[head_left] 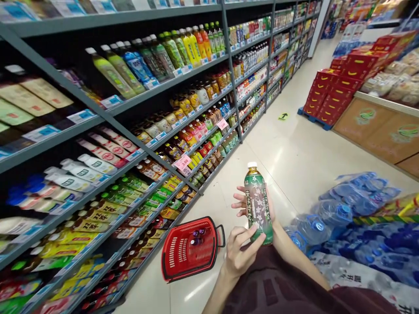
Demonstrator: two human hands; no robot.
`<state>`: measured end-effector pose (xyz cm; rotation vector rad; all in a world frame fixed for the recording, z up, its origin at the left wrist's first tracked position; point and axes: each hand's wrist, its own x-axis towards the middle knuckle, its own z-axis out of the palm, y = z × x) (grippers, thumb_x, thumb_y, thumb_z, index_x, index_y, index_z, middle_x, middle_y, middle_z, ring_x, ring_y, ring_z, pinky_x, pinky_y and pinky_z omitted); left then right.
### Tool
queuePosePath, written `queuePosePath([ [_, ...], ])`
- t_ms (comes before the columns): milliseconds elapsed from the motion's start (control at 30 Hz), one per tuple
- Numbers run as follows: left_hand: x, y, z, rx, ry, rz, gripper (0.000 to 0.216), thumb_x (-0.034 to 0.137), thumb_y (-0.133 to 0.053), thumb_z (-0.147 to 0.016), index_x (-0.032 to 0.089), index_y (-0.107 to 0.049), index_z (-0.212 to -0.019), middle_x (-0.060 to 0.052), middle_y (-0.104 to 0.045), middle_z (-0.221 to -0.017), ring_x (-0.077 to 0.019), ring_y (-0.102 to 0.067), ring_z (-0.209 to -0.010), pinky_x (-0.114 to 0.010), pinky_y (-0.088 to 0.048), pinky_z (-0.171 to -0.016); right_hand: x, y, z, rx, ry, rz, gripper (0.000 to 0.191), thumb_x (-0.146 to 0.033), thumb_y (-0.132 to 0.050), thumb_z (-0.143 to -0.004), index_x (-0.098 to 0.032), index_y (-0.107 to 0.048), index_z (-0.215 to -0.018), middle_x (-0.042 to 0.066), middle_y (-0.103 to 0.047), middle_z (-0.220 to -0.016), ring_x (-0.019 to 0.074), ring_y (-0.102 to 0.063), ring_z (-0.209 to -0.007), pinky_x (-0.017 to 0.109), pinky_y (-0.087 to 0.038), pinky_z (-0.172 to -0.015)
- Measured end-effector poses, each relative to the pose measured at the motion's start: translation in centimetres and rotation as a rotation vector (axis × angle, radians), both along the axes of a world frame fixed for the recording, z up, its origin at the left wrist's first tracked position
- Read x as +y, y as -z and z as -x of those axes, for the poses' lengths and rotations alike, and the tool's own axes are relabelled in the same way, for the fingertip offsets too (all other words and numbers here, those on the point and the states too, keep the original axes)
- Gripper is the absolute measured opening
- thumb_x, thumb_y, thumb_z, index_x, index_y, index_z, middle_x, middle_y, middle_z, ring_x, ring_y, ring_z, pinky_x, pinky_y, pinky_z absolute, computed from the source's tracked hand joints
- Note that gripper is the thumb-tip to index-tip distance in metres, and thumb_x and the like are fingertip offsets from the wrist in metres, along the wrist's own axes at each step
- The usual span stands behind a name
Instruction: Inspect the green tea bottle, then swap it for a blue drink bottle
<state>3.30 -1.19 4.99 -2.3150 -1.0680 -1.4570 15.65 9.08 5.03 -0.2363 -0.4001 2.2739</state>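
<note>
A bottled drink (pixel 257 205) with a white cap and a green and brown label with pale flowers is upright in front of my body. From behind and the right, my right hand (pixel 241 201) holds it, with its fingers spread out past the bottle's left side and the palm mostly hidden. On the lower left, my left hand (pixel 240 249) grips the bottle near its base, two fingertips lying on the front of the label. A red shopping basket (pixel 207 271) stands on the floor to the left, with small purple bottles (pixel 197 239) inside.
Shelves (pixel 144 93) of bottled drinks run along the left. Shrink-wrapped packs of water bottles (pixel 340 213) are close on my right. Farther off, red cartons (pixel 327 93) are stacked on a blue pallet (pixel 316 120). A green arrow sticker (pixel 283 116) marks the tiled floor.
</note>
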Motion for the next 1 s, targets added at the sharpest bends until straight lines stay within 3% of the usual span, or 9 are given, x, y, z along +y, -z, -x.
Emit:
queuePosePath([
  [100,-0.1,0.2,0.0,0.035,0.003,0.027,0.046,0.004,-0.073,-0.073,0.023,-0.074,-0.115,-0.008,-0.066,-0.115,-0.0130,-0.055,-0.110,-0.025,-0.055,-0.090,-0.1,0.3,0.1,-0.040,0.007,0.036,0.096,-0.088,-0.008,-0.090,-0.018,-0.049,-0.141,0.017,-0.060,-0.135,0.0240,-0.069,-0.101,0.036,-0.060,-0.074],
  [233,0.0,0.2,0.0,0.048,-0.001,0.033,0.044,0.007,-0.071,-0.076,0.025,-0.073,-0.116,-0.007,-0.067,-0.115,-0.0121,-0.055,-0.109,-0.025,-0.055,-0.092,-0.2,0.4,-0.1,-0.099,0.019,0.042,0.096,-0.087,-0.004,-0.090,-0.020,-0.047,-0.143,0.017,-0.057,-0.141,0.0220,-0.069,-0.100,0.035,-0.060,-0.074],
  [533,0.2,-0.3,-0.5,0.040,-0.014,0.091,0.044,0.009,-0.074,-0.073,0.021,-0.069,-0.114,-0.007,-0.065,-0.118,-0.0115,-0.055,-0.109,-0.026,-0.056,-0.093,-0.4,-0.1,-1.1,-0.186,0.124,0.086,0.089,-0.087,-0.020,-0.091,-0.022,-0.050,-0.142,0.015,-0.060,-0.136,0.0221,-0.068,-0.104,0.034,-0.061,-0.078],
  [633,0.3,0.2,-0.5,0.015,-0.039,0.146,0.046,0.008,-0.072,-0.072,0.019,-0.065,-0.117,-0.008,-0.063,-0.123,-0.0117,-0.057,-0.114,-0.028,-0.057,-0.096,-0.5,-0.3,-1.4,-0.168,0.258,0.078,0.083,-0.088,-0.028,-0.090,-0.030,-0.052,-0.144,0.009,-0.054,-0.146,0.0216,-0.064,-0.119,0.039,-0.060,-0.091],
  [767,0.4,0.8,-0.4,-0.018,-0.094,0.212,0.045,0.010,-0.069,-0.074,0.018,-0.061,-0.118,-0.007,-0.065,-0.124,-0.0096,-0.060,-0.113,-0.025,-0.057,-0.095,-0.7,-0.7,-1.3,-0.149,0.377,0.032,0.077,-0.088,-0.035,-0.089,-0.041,-0.050,-0.148,0.000,-0.040,-0.159,0.0237,-0.051,-0.142,0.052,-0.051,-0.112],
  [1000,0.3,1.0,-0.1,-0.048,-0.151,0.267,0.042,0.012,-0.068,-0.077,0.018,-0.060,-0.118,-0.008,-0.068,-0.121,-0.0107,-0.065,-0.117,-0.025,-0.058,-0.098,-0.7,-0.9,-1.0,-0.125,0.378,-0.016,0.079,-0.087,-0.046,-0.085,-0.045,-0.045,-0.151,0.002,-0.039,-0.160,0.0265,-0.046,-0.147,0.059,-0.044,-0.119],
])
